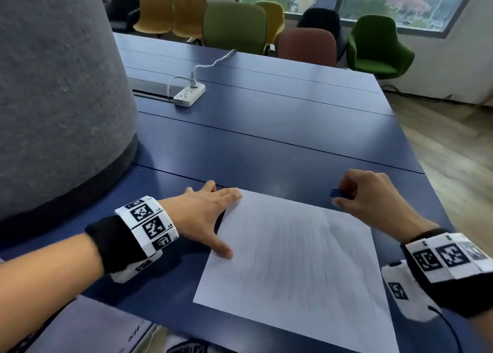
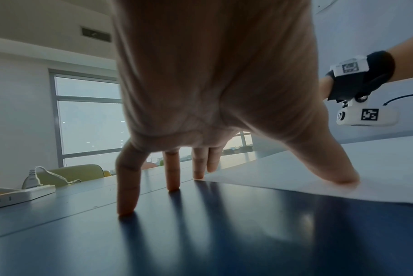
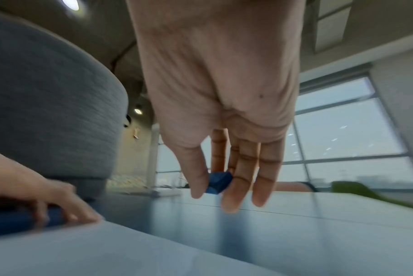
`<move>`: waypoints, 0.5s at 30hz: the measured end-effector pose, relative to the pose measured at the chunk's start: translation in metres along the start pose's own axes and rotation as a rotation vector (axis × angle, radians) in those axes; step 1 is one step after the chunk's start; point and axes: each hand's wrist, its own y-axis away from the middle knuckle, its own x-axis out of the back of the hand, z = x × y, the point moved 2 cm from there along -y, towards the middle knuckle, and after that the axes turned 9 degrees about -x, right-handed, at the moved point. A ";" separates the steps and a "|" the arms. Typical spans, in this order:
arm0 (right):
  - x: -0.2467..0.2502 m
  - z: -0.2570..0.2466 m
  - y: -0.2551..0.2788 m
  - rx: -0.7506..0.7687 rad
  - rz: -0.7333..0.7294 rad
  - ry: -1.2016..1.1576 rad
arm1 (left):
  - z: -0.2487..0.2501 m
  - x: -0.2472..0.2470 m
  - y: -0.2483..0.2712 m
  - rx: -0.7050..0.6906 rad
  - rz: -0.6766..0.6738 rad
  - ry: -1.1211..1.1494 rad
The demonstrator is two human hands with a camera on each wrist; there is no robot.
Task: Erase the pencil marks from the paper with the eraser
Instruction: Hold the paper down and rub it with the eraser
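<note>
A white sheet of paper point(image 1: 296, 262) with faint grey pencil strokes lies on the dark blue table point(image 1: 266, 144). My left hand point(image 1: 205, 211) lies spread and flat at the sheet's left edge, its thumb point(image 2: 338, 171) and two fingertips pressing the paper point(image 2: 342, 168), the other fingers on the table. My right hand point(image 1: 365, 195) hovers just beyond the sheet's far right corner and pinches a small blue eraser point(image 1: 338, 193) between thumb and fingers. In the right wrist view the eraser point(image 3: 218, 180) is held above the table, clear of the paper point(image 3: 106, 248).
A large grey felt-covered column point(image 1: 53, 91) stands on the left against the table. A white power strip point(image 1: 189, 94) with a plugged cable lies further back. Several chairs point(image 1: 234, 27) line the far side. The table's right edge point(image 1: 416, 149) drops to wooden floor.
</note>
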 end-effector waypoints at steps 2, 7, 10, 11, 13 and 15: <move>-0.019 -0.045 0.008 0.108 -0.117 -0.095 | 0.000 0.000 0.001 0.002 -0.011 -0.002; -0.070 -0.099 -0.001 0.218 -0.330 -0.099 | -0.001 -0.001 0.001 -0.008 -0.024 -0.054; -0.083 -0.110 -0.014 0.217 -0.311 -0.111 | -0.001 -0.003 0.003 -0.015 -0.018 -0.066; -0.085 -0.113 -0.017 0.219 -0.296 -0.116 | -0.002 -0.005 0.004 -0.016 -0.011 -0.069; -0.088 -0.116 -0.022 0.200 -0.263 -0.147 | -0.003 -0.006 0.004 -0.021 -0.003 -0.075; -0.089 -0.115 -0.023 0.185 -0.240 -0.168 | -0.003 -0.006 0.004 -0.027 0.006 -0.085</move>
